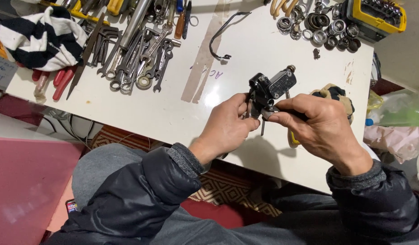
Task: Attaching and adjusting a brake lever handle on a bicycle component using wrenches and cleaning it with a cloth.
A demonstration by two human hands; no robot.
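Both-hand grip [259,113] on black metal part [270,88], underside hidden.

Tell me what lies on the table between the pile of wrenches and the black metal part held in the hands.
In the head view, between the wrenches and the black metal part lie a brownish tape strip and a bent black wire; otherwise bare white table.

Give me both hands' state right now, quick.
Left hand: closed, holding the black metal part from below.
Right hand: closed, fingers pinched at the part's lower end; what they grip cannot be told.
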